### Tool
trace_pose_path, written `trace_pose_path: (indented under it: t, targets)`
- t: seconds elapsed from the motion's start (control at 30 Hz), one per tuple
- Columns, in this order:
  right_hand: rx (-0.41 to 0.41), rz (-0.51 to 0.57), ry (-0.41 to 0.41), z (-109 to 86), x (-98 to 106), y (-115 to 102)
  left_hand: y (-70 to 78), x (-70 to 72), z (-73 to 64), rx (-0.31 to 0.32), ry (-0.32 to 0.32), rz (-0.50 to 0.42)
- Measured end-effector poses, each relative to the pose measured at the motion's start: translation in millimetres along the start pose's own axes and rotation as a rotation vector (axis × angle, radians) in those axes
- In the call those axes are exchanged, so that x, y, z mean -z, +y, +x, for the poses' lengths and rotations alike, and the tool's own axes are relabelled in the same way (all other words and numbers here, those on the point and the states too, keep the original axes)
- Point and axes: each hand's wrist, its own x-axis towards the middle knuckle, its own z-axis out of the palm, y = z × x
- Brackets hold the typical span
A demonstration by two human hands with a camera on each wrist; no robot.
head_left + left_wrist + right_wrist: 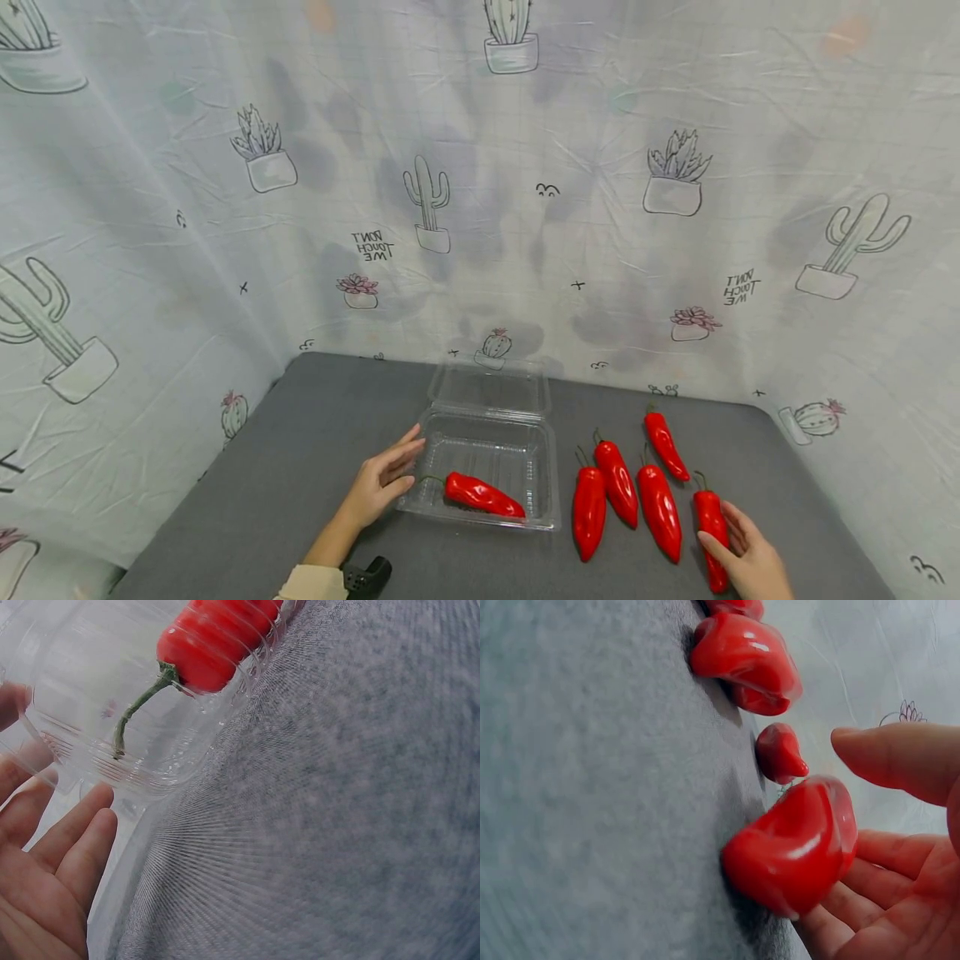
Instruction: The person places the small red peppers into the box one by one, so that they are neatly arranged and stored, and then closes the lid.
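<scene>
A clear plastic clamshell container point(536, 467) lies with its lid folded back, and one red pepper point(483, 495) rests along its front inside. My left hand point(378, 483) is at the container's left side, fingers extended beside the rim. In the left wrist view the green stem point(135, 709) of that pepper shows through the plastic wall. At the right, my right hand point(753, 560) is around the rightmost red pepper point(710, 529), which lies on the table. The right wrist view shows the thumb point(892, 761) apart from this pepper and the other fingers spread along its far side.
Several more red peppers, among them a front one point(588, 510) and a rear one point(666, 446), lie between the container and my right hand. A grey cloth point(270, 483) covers the table. Behind it hangs a curtain point(480, 208) printed with cacti. A black device point(367, 577) is at my left wrist.
</scene>
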Motion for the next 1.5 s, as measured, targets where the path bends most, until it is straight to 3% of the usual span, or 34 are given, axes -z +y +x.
trace_pose_path:
  t: [0.53, 0.93, 1.5]
  targets:
    - [0.010, -0.119, 0.030, 0.9, 0, 11, 1.7, -1.3, 1.7, 0.014, -0.009, 0.007]
    - [-0.021, -0.093, 0.064, 3.9, -2, 13, 1.7, -0.9, -0.2, 0.013, -0.010, -0.017]
    - [0.028, -0.094, 0.161, 1.8, -2, 10, 2.5, -0.4, 0.8, -0.004, -0.002, -0.017]
